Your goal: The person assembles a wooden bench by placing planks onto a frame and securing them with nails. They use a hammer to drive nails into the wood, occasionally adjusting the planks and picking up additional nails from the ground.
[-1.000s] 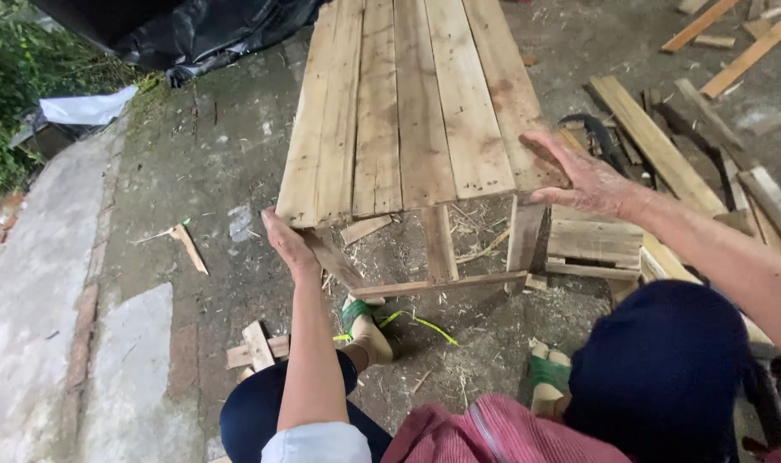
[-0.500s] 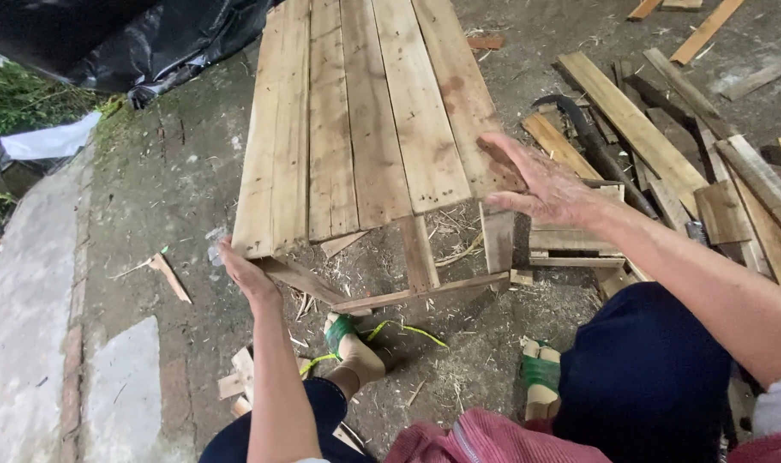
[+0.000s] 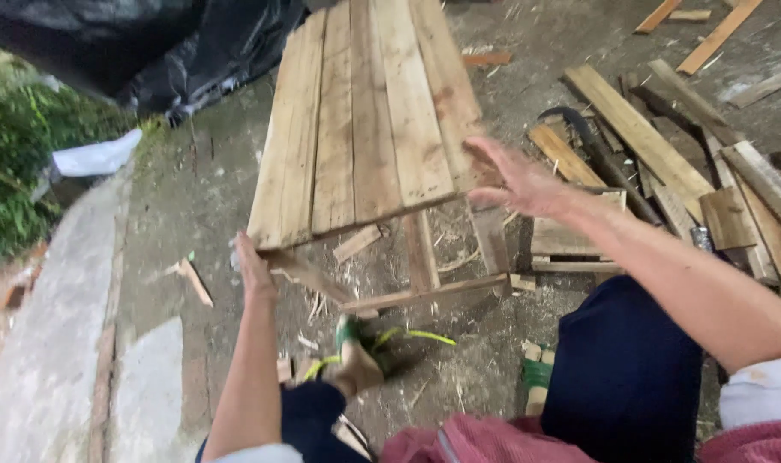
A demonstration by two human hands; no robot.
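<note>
Wooden slatted bench (image 3: 365, 120) tilted on the ground, near end raised. Left hand (image 3: 255, 273) grips its near left corner, fingers closed on the frame; right hand (image 3: 519, 178), fingers spread, presses the near right edge. Step judged: tipping; next calls for steady, even support.

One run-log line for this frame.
left hand: grips plank table at near-left corner | right hand: open at its near-right edge | table: tilted | surroundings: loose planks, black tarp
</note>
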